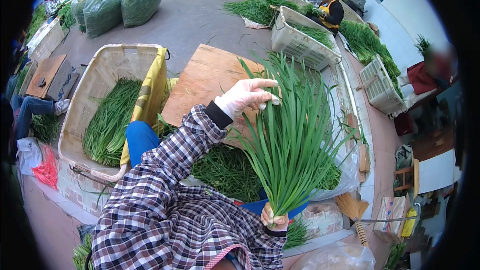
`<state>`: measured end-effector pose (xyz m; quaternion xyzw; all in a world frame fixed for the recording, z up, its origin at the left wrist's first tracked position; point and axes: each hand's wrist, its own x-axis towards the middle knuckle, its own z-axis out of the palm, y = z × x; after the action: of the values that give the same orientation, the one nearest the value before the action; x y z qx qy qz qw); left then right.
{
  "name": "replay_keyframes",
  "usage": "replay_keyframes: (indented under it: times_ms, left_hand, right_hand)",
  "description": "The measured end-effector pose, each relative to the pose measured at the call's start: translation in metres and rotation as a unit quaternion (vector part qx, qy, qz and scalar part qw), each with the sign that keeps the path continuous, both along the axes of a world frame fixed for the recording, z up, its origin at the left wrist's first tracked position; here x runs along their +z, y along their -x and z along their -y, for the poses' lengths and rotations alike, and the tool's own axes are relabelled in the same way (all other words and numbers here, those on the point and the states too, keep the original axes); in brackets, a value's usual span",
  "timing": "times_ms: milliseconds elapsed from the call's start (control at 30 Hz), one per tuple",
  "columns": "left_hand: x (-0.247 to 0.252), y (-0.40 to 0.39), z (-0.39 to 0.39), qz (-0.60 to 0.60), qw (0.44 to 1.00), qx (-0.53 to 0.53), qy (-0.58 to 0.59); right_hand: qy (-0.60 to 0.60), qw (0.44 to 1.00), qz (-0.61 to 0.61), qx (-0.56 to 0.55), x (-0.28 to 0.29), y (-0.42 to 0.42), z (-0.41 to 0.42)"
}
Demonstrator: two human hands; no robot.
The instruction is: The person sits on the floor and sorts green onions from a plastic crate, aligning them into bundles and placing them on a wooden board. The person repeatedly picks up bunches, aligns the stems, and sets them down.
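A bunch of long green leafy stalks, likely garlic chives (pixel 296 135), stands fanned out in front of me. My right hand (pixel 275 218), low at the right, is closed around its pale lower ends. My left hand (pixel 250 97), in a thin whitish glove, reaches to the left edge of the leaves, its fingers bent and apart, holding nothing visible. Beneath that hand lies a wooden board (pixel 198 78). Loose dark green leaves (pixel 228 172) are heaped below the board, near my lap. At the left, a white plastic crate (pixel 80 97) holds more bunches of stalks (pixel 112 123).
Yellow sheeting (pixel 148 93) covers the crate's right side. A clear plastic bag (pixel 348 172) with greens and a straw broom (pixel 352 206) are at the right. Filled bags (pixel 144 2) stand behind. Another crate (pixel 300 43) and a person in a yellow apron (pixel 330 9) are at back right.
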<state>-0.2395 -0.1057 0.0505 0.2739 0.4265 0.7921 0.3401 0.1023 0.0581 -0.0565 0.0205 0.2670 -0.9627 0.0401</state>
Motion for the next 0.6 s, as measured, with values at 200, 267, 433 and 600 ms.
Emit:
replay_keyframes:
  times_ms: [200, 267, 433, 600]
  left_hand:
    - [-0.004, -0.002, 0.003, -0.050, 0.998, 0.039, -0.028]
    - [-0.001, -0.007, 0.004, -0.057, 0.996, 0.070, -0.016]
    - [0.004, -0.015, 0.000, -0.019, 0.992, 0.121, -0.016]
    - [-0.002, -0.017, -0.010, -0.175, 0.950, 0.252, 0.050]
  right_hand:
    - [-0.001, 1.000, 0.003, 0.005, -0.003, 0.002, 0.000]
    - [0.008, 1.000, -0.001, 0.001, -0.003, 0.004, 0.000]
    - [0.016, 1.000, -0.005, -0.006, -0.003, 0.002, 0.000]
    - [-0.012, 0.999, 0.022, -0.042, 0.003, -0.004, 0.008]
